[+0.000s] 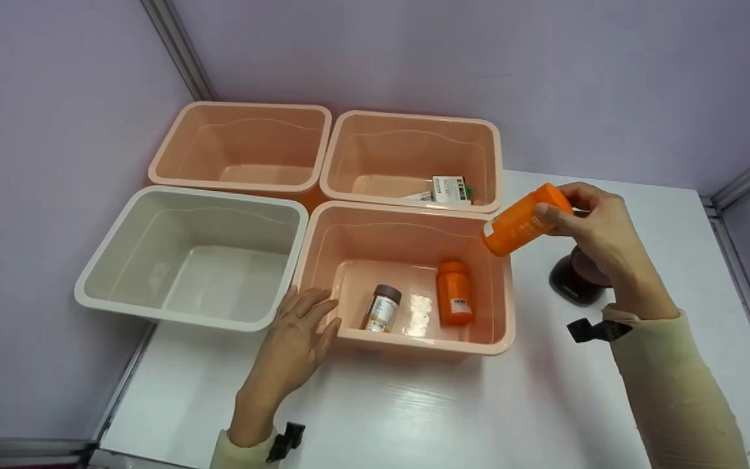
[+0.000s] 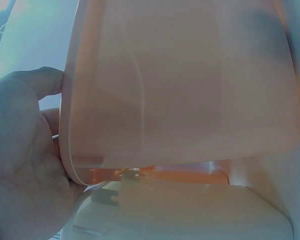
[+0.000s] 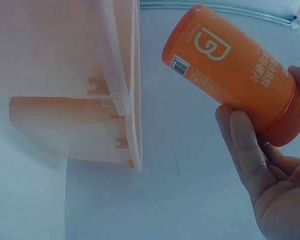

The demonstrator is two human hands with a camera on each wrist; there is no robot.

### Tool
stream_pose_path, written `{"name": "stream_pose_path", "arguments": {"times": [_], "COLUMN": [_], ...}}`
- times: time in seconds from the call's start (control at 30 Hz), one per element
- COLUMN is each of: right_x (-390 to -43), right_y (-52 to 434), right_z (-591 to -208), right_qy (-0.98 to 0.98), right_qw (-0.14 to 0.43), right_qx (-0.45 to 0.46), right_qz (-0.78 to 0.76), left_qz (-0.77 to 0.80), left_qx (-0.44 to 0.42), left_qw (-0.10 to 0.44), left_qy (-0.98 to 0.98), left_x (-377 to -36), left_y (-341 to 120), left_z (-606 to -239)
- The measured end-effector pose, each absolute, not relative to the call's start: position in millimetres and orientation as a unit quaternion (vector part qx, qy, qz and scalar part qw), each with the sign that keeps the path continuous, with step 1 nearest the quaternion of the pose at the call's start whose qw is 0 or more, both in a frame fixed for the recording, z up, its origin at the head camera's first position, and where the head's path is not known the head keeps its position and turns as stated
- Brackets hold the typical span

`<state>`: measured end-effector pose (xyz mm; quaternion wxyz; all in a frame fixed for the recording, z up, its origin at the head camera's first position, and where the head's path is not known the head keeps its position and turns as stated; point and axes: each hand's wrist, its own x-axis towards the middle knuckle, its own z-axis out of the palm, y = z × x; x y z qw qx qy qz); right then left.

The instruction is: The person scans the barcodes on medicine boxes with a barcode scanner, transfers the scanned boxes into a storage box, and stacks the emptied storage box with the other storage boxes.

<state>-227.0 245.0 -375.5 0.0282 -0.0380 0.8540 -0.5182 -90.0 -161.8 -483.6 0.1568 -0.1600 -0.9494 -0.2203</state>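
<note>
My right hand [image 1: 599,225] pinches an orange pill bottle [image 1: 518,220] near its cap, tilted over the right rim of the front pink bin [image 1: 407,344]. White lettering and a barcode label show on the bottle [image 3: 225,65] in the right wrist view. Inside that bin stand a second orange bottle [image 1: 454,293] and a small bottle with a dark cap [image 1: 383,307]. My left hand [image 1: 293,339] rests with fairly straight fingers at the bin's front left corner. In the left wrist view this hand [image 2: 30,145] touches the pink rim.
A grey-white bin [image 1: 183,319] sits to the left. Behind are two more pink bins, the left one [image 1: 238,185] and the right one [image 1: 414,117], which holds small white boxes [image 1: 450,189]. A dark rounded container [image 1: 573,283] stands below my right hand. Walls enclose the white table [image 1: 401,417].
</note>
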Motion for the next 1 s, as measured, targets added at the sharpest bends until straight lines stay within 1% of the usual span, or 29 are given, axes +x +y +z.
{"name": "stream_pose_path", "arguments": {"times": [0.37, 0.67, 0.8, 1.0], "right_x": [-210, -197, -190, -179], "right_y": [285, 311, 321, 334], "right_z": [-392, -416, -427, -447], "right_qy": [0.849, 0.801, 0.801, 0.762], "right_qw": [-0.012, -0.011, -0.013, -0.017], "right_qx": [0.020, 0.088, 0.119, 0.139], "right_qz": [-0.528, -0.592, -0.586, -0.632], "left_qz": [-0.215, -0.206, -0.206, -0.206], "left_qx": [-0.157, -0.148, -0.149, -0.153], "left_qw": [0.159, 0.144, 0.148, 0.153], "left_qy": [-0.951, -0.956, -0.956, -0.954], "left_x": [-90, -88, -88, -89], "left_y": [-161, -161, -161, -161], "left_z": [-485, -483, -483, -484]}}
